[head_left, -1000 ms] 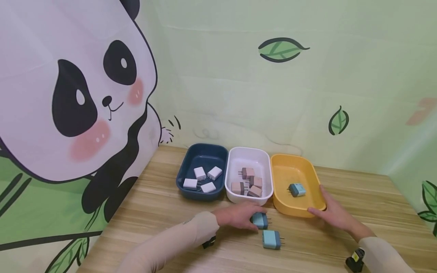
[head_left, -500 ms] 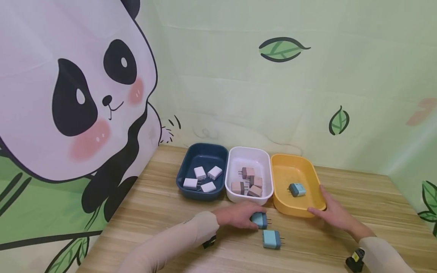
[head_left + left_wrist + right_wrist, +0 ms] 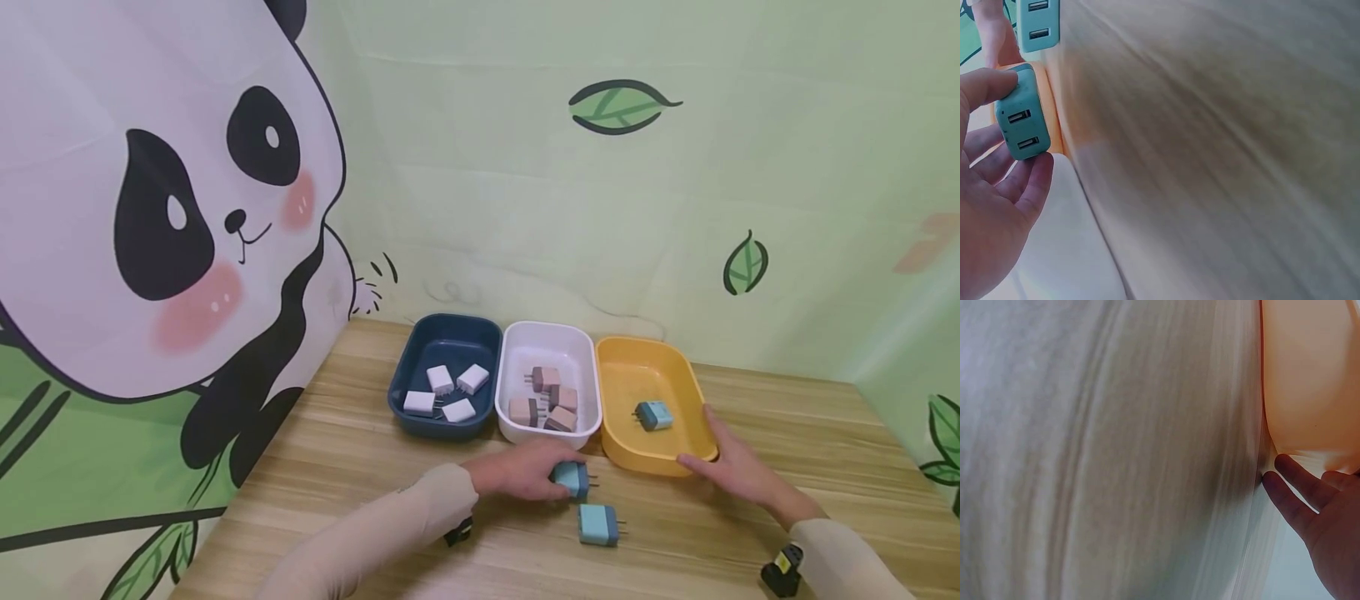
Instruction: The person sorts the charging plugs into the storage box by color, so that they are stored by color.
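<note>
My left hand (image 3: 528, 470) pinches a light-blue charger plug (image 3: 572, 480) just in front of the white bin. In the left wrist view the thumb lies on one edge of this plug (image 3: 1022, 119) and the fingers are at the other edge; two USB ports face the camera. A second blue plug (image 3: 598, 525) lies on the table nearer me. At the yellow bin (image 3: 630, 463), my right hand (image 3: 742, 471) spreads round the near right corner, thumb at the front and fingers along the side. In the right wrist view its fingers (image 3: 1294, 503) look fairly straight. One blue plug (image 3: 655, 415) lies inside that bin.
Left of the yellow bin stand a white bin (image 3: 517, 433) with several pink plugs (image 3: 562, 397) and a dark-blue bin (image 3: 427, 429) with several white plugs (image 3: 459, 411). All three sit side by side on the wooden table (image 3: 337, 467), before a printed wall cloth (image 3: 480, 167).
The view has shifted very slightly. Both hands, the plugs and the bins otherwise stay as they were.
</note>
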`<state>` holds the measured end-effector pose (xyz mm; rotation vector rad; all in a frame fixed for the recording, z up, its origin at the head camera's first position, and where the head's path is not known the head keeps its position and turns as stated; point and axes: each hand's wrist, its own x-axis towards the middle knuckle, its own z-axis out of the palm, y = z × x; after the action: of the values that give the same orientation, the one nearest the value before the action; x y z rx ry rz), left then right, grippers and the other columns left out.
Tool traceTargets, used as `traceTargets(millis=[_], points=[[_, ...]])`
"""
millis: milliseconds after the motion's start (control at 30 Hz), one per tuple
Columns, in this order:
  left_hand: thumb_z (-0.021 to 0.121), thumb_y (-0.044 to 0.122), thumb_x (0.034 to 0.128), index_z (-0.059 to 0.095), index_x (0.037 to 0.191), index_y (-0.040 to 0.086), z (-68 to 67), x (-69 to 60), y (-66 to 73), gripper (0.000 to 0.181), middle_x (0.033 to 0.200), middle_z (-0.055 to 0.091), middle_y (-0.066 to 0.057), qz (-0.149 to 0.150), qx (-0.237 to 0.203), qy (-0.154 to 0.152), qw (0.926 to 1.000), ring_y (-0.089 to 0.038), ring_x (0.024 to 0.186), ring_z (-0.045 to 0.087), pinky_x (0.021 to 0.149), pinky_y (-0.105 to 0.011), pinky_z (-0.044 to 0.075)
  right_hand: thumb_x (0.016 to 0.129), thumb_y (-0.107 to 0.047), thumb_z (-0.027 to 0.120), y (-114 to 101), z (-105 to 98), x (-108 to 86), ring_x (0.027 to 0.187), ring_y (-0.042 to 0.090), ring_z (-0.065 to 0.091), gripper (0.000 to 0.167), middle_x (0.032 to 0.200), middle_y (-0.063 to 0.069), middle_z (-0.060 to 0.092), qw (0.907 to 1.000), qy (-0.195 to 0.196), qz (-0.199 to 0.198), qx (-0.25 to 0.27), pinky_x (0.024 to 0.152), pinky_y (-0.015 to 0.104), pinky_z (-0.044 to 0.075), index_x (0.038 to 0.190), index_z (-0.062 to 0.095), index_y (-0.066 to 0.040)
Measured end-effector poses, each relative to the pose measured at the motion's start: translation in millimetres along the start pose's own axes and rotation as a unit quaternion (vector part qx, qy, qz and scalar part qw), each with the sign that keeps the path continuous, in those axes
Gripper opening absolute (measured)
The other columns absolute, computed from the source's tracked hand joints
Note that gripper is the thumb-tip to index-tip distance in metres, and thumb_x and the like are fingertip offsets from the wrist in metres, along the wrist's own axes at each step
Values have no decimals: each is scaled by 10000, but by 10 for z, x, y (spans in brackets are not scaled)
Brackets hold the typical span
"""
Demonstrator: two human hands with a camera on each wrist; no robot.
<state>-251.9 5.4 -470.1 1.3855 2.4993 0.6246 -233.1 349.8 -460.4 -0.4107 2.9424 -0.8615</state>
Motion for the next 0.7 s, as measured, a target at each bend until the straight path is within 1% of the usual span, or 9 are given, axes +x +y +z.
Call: traceTargets(millis=[67, 233, 400, 533, 700], points=[[686, 245, 861, 515, 1347, 89, -14, 2, 7, 538, 1205, 570, 25, -6, -111, -9, 9999, -17, 973, 490, 860, -153, 406, 894, -406, 623, -3, -3, -3, 1198, 477, 378, 992, 1444, 406, 131, 10000, -12, 7, 2, 968, 642, 303, 1446, -2, 130], [686, 233, 863, 528, 1326, 83, -49, -2, 31, 512, 1168, 578, 42, 36, -198, -7, 9998, -5, 948, 495, 836, -141, 409, 892, -409, 623, 8, -4, 2, 1195, 475, 380, 990, 1444, 406, 135, 10000, -18, 18, -40, 966, 642, 306, 1447, 4, 130], [683, 246, 867, 529, 1323, 84, -74, -6, 57, 508, 1173, 580, 45, 28, -148, -13, 9999, 0, 958, 497, 850, -146, 408, 891, -412, 626, 23, 2, 9, 1197, 471, 374, 998, 1443, 406, 137, 10000, -24, 25, -11, 964, 646, 302, 1449, -5, 124], [679, 259, 872, 524, 1329, 91, -87, -6, 72, 511, 1186, 574, 48, -14, -146, -41, 9999, 1, 975, 496, 869, -154, 406, 890, -409, 628, 29, 5, 9, 1229, 496, 335, 1002, 1446, 407, 123, 10000, -28, 29, 40, 972, 652, 283, 1448, -12, 124], [676, 274, 877, 518, 1338, 100, -90, 4, 81, 517, 1214, 566, 54, -59, -168, -65, 9998, 4, 1002, 494, 894, -166, 402, 891, -403, 627, 32, 7, 9, 1205, 480, 361, 998, 1442, 408, 132, 10000, -12, 30, 43, 966, 648, 297, 1448, -11, 123]])
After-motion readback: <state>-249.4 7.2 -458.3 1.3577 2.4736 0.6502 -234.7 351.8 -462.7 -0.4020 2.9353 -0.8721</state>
